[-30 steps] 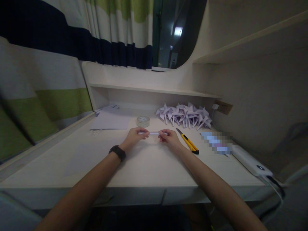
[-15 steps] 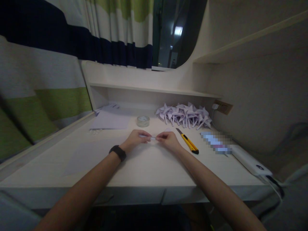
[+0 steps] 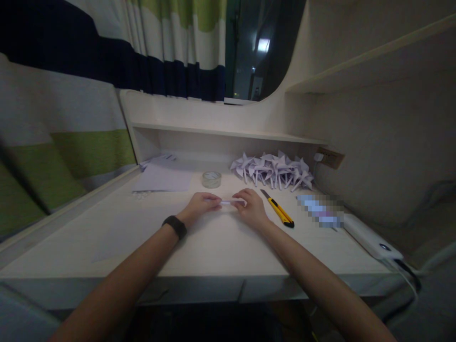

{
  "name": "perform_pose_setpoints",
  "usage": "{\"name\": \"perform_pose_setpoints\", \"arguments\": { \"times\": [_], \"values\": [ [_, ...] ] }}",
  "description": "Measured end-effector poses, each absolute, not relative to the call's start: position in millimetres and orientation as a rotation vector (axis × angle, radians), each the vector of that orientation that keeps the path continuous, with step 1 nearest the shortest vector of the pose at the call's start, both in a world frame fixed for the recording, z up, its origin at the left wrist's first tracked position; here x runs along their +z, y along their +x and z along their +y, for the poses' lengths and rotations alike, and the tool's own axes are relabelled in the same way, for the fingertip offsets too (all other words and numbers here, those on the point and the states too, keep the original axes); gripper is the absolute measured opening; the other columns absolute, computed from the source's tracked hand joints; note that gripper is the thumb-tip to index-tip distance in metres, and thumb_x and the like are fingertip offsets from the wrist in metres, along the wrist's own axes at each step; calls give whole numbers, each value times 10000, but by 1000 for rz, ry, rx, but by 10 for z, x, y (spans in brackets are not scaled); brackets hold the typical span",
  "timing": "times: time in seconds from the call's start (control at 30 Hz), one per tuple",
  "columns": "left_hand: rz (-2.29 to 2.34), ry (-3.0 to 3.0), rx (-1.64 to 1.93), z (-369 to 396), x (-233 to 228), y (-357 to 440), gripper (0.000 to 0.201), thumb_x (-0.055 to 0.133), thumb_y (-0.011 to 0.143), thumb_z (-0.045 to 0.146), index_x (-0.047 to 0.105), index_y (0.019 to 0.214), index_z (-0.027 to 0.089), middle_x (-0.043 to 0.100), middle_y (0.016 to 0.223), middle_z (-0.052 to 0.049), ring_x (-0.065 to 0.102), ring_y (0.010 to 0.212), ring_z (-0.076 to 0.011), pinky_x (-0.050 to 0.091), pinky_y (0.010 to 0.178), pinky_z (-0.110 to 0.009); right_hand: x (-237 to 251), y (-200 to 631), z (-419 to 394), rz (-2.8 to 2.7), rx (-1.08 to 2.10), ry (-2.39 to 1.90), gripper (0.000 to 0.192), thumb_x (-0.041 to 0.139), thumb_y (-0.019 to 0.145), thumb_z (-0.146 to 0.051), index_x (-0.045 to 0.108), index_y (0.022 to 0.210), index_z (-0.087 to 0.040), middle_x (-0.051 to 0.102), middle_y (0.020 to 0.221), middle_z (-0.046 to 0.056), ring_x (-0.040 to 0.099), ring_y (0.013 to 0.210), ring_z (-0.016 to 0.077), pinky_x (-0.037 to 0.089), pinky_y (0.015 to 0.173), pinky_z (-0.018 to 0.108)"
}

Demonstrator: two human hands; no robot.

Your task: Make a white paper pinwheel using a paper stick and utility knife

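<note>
While a thin white paper roll [image 3: 226, 203] is held level above the front-middle part of the white desk [image 3: 228, 251], its left end is pinched between the thumb and fingers of the left hand [image 3: 202, 205], on whose wrist a dark band [image 3: 174, 227] is worn. The right end is reached around by the right hand [image 3: 252, 209], whose forefinger is curved above the roll and whose thumb is set below it, with a gap seen between them; whether the roll is touched by the thumb cannot be told. Just beyond the left hand, a roll of clear tape [image 3: 211, 179] is set flat on the desk. To the right of the right hand, a yellow and black cutter [image 3: 280, 209] is laid aslant, its blade pointed away from the desk's front edge. Behind the cutter, a row of white paper pinwheels [image 3: 274, 168] is crowded together below the long shelf [image 3: 228, 130], their sticks turned toward the front. At the back left, white sheets [image 3: 164, 175] are stacked, with small pale bits [image 3: 141, 194] scattered by their near edge, and nearer the front another sheet [image 3: 123, 232] is laid flat. On the far right, a pixelated flat object [image 3: 318, 211] is placed beside a white device [image 3: 370, 237], into whose near end cables are plugged.
</note>
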State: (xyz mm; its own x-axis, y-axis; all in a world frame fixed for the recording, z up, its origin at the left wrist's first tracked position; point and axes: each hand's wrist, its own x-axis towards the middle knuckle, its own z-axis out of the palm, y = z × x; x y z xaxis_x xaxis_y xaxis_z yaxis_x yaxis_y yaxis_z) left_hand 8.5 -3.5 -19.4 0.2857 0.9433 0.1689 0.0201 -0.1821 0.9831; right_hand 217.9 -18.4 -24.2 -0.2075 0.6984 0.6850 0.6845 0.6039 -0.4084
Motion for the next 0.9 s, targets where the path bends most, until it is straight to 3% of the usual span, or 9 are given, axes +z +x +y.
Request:
{"name": "perform_pose_setpoints", "arguments": {
  "times": [0.1, 0.27, 0.4, 0.63, 0.77, 0.9],
  "values": [
    [932, 1467, 1102, -30, -219, 90, 281, 781, 643, 336, 718, 766, 92, 704, 810, -95, 648, 754, -181, 519, 788, -339, -256, 2147, -233, -2110, -169, -1029, 135, 596, 839, -183, 713, 905, -181, 664, 903, 89, 573, 899, 214, 440, 818, 323],
    [1039, 1659, 1045, -47, -213, 53, 299, 761, 657, 325, 733, 849, 97, 714, 805, -98, 651, 772, -218, 510, 724, -326, -316, 2079, -252, -2330, -262, -1047, 243, 588, 813, -140, 691, 1027, -191, 644, 991, 90, 560, 936, 217, 434, 827, 315],
    [1055, 1720, 1022, -40, -205, 43, 301, 763, 652, 316, 739, 859, 99, 722, 830, -106, 656, 779, -228, 506, 715, -329, -322, 2065, -247, -2310, -302, -1090, 222, 598, 815, -150, 675, 1020, -186, 634, 994, 92, 549, 932, 221, 425, 822, 315],
    [960, 1590, 963, -64, -186, 107, 236, 746, 653, 322, 713, 731, 101, 713, 789, -110, 660, 738, -210, 530, 701, -333, -308, 2061, -248, -2372, -340, -1180, 200, 569, 834, -142, 683, 993, -180, 631, 914, 92, 541, 902, 224, 410, 803, 319],
    [1067, 1814, 925, -31, -185, 64, 230, 712, 672, 350, 705, 668, 121, 685, 649, -58, 620, 620, -183, 504, 603, -297, -319, 2047, -248, -2390, -343, -1189, 191, 584, 801, -119, 687, 951, -177, 644, 914, 89, 549, 905, 227, 414, 799, 315],
    [1106, 2045, 939, 47, -217, -8, 196, 679, 698, 329, 727, 686, 139, 718, 696, -68, 641, 677, -203, 485, 643, -292, -332, 2051, -243, -2408, -295, -1176, 217, 577, 762, -72, 675, 928, -173, 676, 898, 78, 575, 883, 218, 419, 802, 306]
  ]
}}
